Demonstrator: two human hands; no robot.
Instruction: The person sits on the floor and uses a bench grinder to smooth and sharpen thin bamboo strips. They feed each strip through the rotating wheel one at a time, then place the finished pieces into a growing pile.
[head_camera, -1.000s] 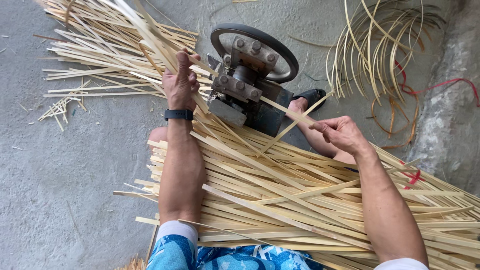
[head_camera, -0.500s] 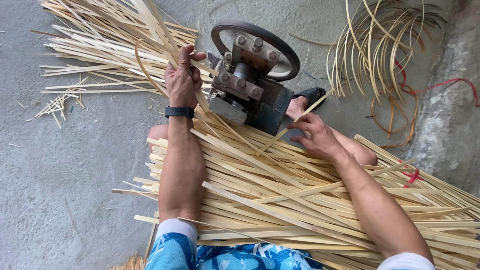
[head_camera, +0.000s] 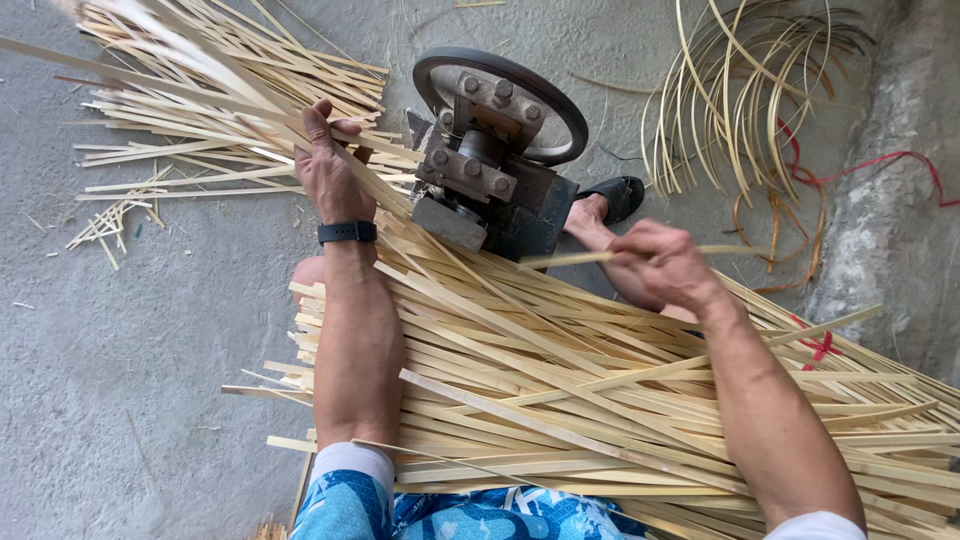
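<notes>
Many bamboo strips (head_camera: 600, 400) lie before the splitting machine (head_camera: 490, 170), some behind it; your right hand (head_camera: 660, 265) fingers pinch one strip (head_camera: 560, 258), left hand (head_camera: 330, 170) fingers clasp an outgoing strip (head_camera: 250, 110).

No packages, labels or signs show; the black wrist band (head_camera: 347, 232) may carry a screen, unseen here.
</notes>
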